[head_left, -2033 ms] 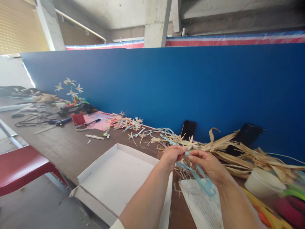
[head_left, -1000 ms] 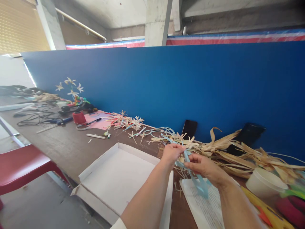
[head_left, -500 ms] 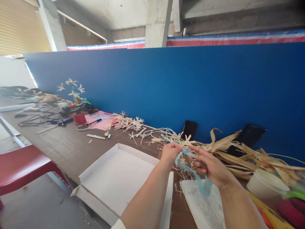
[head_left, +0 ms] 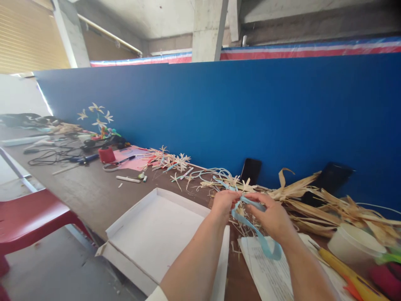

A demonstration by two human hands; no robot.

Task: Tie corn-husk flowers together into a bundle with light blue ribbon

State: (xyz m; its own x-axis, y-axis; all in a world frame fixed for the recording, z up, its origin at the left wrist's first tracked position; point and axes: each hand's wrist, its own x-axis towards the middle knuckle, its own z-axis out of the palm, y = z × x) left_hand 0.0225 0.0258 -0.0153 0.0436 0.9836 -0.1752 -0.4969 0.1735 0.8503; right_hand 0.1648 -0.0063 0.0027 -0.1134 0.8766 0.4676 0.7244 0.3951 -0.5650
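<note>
My left hand (head_left: 224, 203) pinches a light blue ribbon (head_left: 246, 220) near a small pale flower (head_left: 233, 180) made of dry husk. Close beside it, my right hand (head_left: 270, 213) has its fingers closed on the same ribbon, and a loose end curls down over a printed sheet (head_left: 266, 267). Whether a stem is inside the ribbon, I cannot make out. Husk scraps lie under both hands.
Left of my arms is an open white box (head_left: 156, 234). Dry husks (head_left: 338, 209), a white cup (head_left: 355, 244) and a yellow tool (head_left: 347, 267) lie right. Behind stand a phone (head_left: 251, 170) and a blue partition (head_left: 200, 113). Husk flowers (head_left: 175, 161) and red thread (head_left: 106, 155) are farther left.
My right hand's fingers have gone from spread to closed on the ribbon, which is now drawn straighter between the hands. My left hand keeps its pinch in about the same place.
</note>
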